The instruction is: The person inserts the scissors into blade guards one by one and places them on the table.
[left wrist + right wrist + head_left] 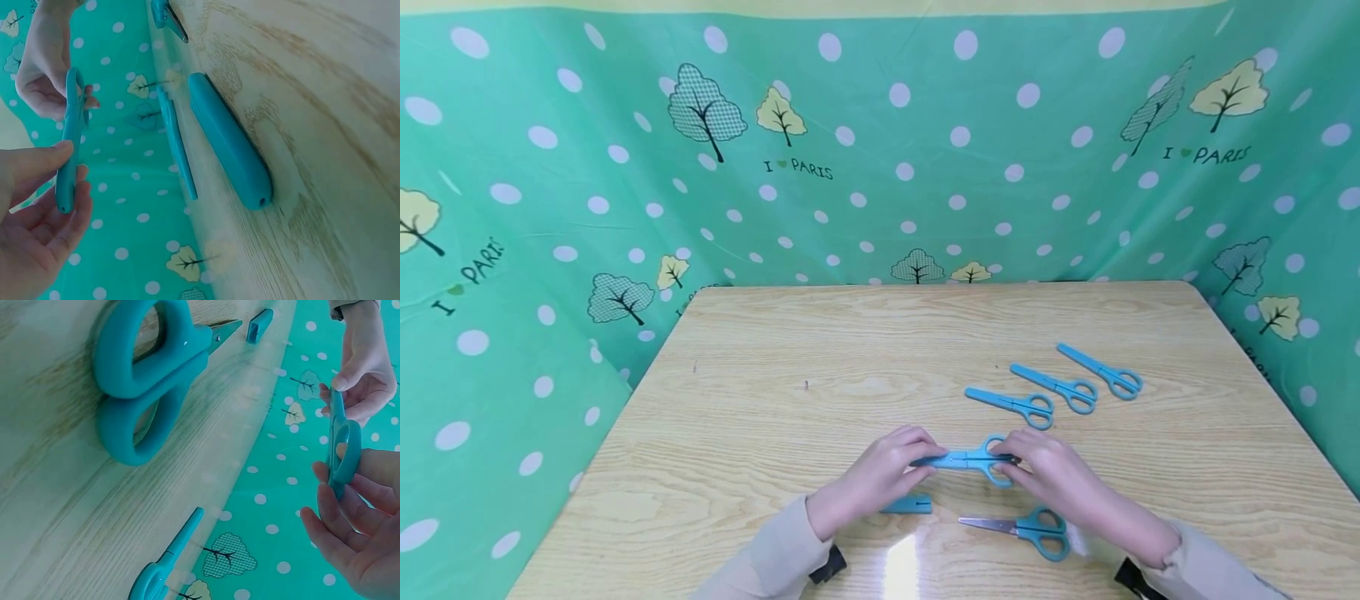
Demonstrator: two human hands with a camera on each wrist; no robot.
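Between both hands a pair of blue scissors [958, 460] is held above the table, its blades inside a blue cover [67, 175]. My left hand [887, 467] pinches the covered blade end between thumb and fingers. On the other side, my right hand [1052, 471] grips the handle loops [350, 450]. Below them on the table lies a second pair of scissors [1041, 532] with bare metal blades pointing left. A loose blue blade cover [913, 505] rests near my left wrist, partly hidden by it in the head view.
Three more covered blue scissors lie slanted in a row at the right: the nearest pair [1011, 404], a middle pair [1056, 386] and a far pair [1101, 368]. The wooden table [760, 350] is bordered by a green dotted curtain [865, 167].
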